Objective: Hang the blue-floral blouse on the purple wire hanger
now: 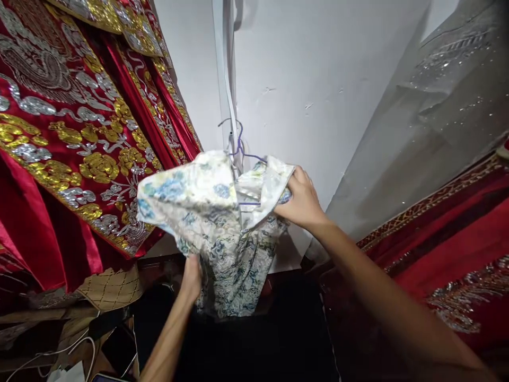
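Head view, looking forward and down at a white wall (326, 95) between hanging costumes.

Floral garment (214, 228): pale cream fabric printed in blue and green, on a purple wire hanger (240, 148) whose hook and one shoulder wire show above the collar. It hangs in mid-frame, in front of the wall and a white vertical strip (222, 69) running up out of view. Fabric bunched and folded at the top; lower part drops down toward a dark area below.

Right hand (303, 199): closed in a grasp on the garment's upper right edge, at the folded-back collar; fingers curled over the cloth, thumb side toward the camera. The garment lies directly left of this hand, touching it.

Left hand (191, 278): reaching up from below, closed on the lower left part of the same garment; fingers mostly hidden in the fabric. The garment sits above and to the right of this hand, touching it.

Surroundings: red robe with gold and silver embroidery (67, 132) hanging at left, its edge just beside the floral cloth. Silver-grey sequinned garment (433, 106) at upper right; another red embroidered fabric (449, 249) beneath it. White cable (85, 350) at lower left
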Motion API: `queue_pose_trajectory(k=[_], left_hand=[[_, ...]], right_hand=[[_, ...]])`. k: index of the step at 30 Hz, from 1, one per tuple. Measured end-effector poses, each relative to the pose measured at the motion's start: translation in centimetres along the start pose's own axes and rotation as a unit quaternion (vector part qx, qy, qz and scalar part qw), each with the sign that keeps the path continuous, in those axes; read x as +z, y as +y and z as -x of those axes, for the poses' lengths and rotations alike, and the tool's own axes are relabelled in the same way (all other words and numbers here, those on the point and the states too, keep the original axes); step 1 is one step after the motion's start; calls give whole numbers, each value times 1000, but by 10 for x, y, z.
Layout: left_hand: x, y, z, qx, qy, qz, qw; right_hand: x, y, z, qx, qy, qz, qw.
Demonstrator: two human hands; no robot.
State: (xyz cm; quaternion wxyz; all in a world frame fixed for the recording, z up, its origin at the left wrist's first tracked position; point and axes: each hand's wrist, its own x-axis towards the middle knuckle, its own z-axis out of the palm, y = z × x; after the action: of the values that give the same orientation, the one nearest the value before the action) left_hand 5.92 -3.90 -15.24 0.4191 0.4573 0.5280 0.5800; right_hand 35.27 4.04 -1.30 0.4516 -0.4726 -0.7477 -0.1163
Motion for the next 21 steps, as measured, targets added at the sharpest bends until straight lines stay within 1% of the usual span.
queue_pose_trajectory(k=[2, 4, 5, 6, 7, 8, 9, 10, 11, 12, 13, 14, 16, 17, 19, 21], left_hand=[[12, -23, 16, -28, 43, -10, 999], [24, -40, 31, -57, 71, -9, 996], [30, -45, 36, -71, 80, 0, 994], [34, -49, 41, -84, 89, 11, 992], [37, -52, 46, -94, 95, 23, 991], [39, -54, 50, -101, 99, 33, 989], [40, -54, 53, -106, 107, 39, 988], [41, -54, 56, -110, 115, 40, 986], [41, -53, 58, -116, 114, 41, 986], [41, -51, 61, -119, 105, 43, 986], [41, -49, 63, -119, 89, 46, 988], [41, -46, 65, -116, 70, 50, 990], [42, -41, 70, -105, 35, 57, 992], [43, -39, 71, -101, 25, 58, 993], [43, -36, 73, -104, 23, 61, 992], [40, -36, 73, -117, 49, 57, 990]], right_hand=[[-4, -15, 8, -39, -31, -28, 998], [-7, -29, 30, -59, -73, -112, 989], [-8, -34, 45, -57, -108, -179, 976], [-8, -38, 62, -43, -150, -257, 954], [-6, -41, 80, -10, -199, -331, 922], [-3, -42, 99, 43, -235, -386, 891], [3, -43, 117, 110, -251, -423, 864], [10, -44, 133, 180, -234, -436, 850], [20, -45, 146, 246, -194, -429, 847], [30, -47, 157, 287, -177, -412, 847], [41, -50, 164, 307, -182, -395, 847], [51, -54, 168, 312, -203, -385, 845], [66, -64, 170, 301, -258, -390, 831], [70, -68, 168, 299, -268, -398, 825], [73, -73, 166, 304, -256, -403, 825], [69, -74, 165, 308, -249, -384, 834]])
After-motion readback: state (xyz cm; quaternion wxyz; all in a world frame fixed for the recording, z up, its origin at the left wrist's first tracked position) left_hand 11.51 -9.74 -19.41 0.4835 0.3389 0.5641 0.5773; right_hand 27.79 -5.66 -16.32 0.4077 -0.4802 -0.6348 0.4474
